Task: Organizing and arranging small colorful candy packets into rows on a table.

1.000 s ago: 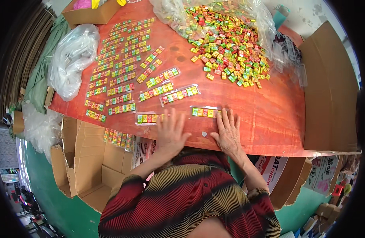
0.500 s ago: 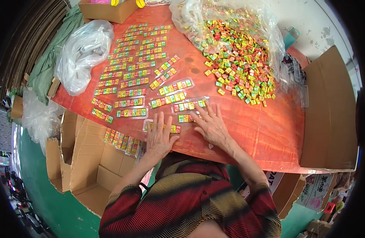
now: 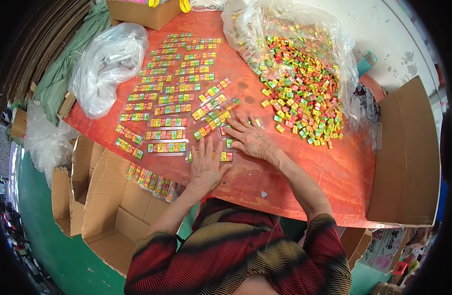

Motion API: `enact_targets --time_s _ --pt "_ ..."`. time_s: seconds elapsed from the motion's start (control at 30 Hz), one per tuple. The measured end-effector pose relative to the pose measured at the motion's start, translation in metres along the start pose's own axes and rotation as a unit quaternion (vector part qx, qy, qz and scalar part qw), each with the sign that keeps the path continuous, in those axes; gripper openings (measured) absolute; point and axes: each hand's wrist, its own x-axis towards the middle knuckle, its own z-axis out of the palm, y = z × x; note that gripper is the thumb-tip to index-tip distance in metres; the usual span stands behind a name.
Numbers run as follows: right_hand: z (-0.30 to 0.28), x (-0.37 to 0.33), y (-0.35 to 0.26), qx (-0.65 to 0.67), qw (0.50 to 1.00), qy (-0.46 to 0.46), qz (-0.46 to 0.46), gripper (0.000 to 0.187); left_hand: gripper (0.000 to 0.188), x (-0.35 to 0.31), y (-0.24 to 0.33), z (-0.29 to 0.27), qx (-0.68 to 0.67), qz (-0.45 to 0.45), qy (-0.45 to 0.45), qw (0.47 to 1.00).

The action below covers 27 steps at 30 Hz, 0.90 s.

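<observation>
Got the left grip palm-down over a strip of little boxes near the front of the counter, fingers spread, clutching nothing. Same deal with the right grip: splayed and loose across some partly covered strips just ahead. Can't tell the pressure on them.

Would worry most about skewing tbh. Push unevenly with those flat palms and could easily spin a strip sideways or ride it up onto the slanted strip just beyond. Could also clip the loose pile of boxes by swinging the right grip too wide, scattering strays toward the neat rows on the left. And watch the front edge: drag a strip back too far and might lose it to the green floor or the open carton.
</observation>
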Motion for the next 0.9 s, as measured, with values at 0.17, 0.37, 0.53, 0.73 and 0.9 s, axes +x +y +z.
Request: enact_targets --time_s 0.17,0.37,0.53,0.73,0.9 --pt "-0.007 -0.007 -0.002 0.029 1.000 0.002 -0.002 0.045 0.070 -0.004 0.007 0.002 -0.003 0.000 0.003 1.000" --pt "-0.023 0.012 -0.005 0.089 0.996 0.011 0.026 0.039 0.071 -0.015 0.013 0.003 -0.007 0.011 -0.004 1.000" --pt "-0.001 0.031 -0.008 0.038 0.997 0.064 0.020 0.047 0.072 -0.013 0.011 0.004 -0.010 0.022 0.033 0.999" --pt "0.012 0.042 0.015 -0.032 0.998 0.007 0.044 0.056 0.077 -0.004 0.019 0.007 -0.010 -0.007 -0.020 1.000" --pt "0.010 0.044 0.020 -0.020 0.999 -0.005 0.038 0.057 0.077 -0.005 0.020 0.006 -0.007 -0.013 -0.027 1.000"
